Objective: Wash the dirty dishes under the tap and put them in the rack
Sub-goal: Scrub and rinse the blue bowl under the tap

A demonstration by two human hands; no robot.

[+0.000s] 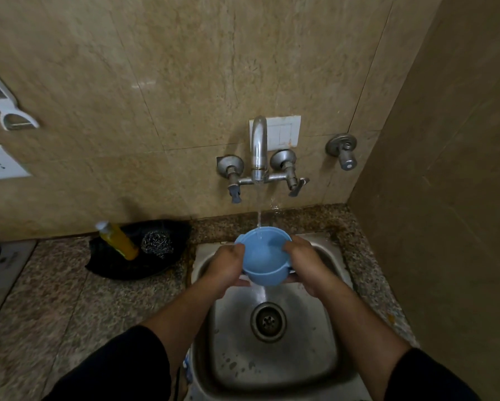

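Both hands, left hand [228, 263] and right hand [302, 261], gripped the light-blue plastic bowl [264, 256] by its sides, held above the steel sink [272, 369] under the running chrome tap [259, 149]. Rinsing seemed underway; next it likely needed tipping out and carrying to a rack, which was not in view.

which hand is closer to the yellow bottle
Left. The left hand grips the bowl on its left side, right of the bottle; the right hand grips the bowl's other side, farther off.
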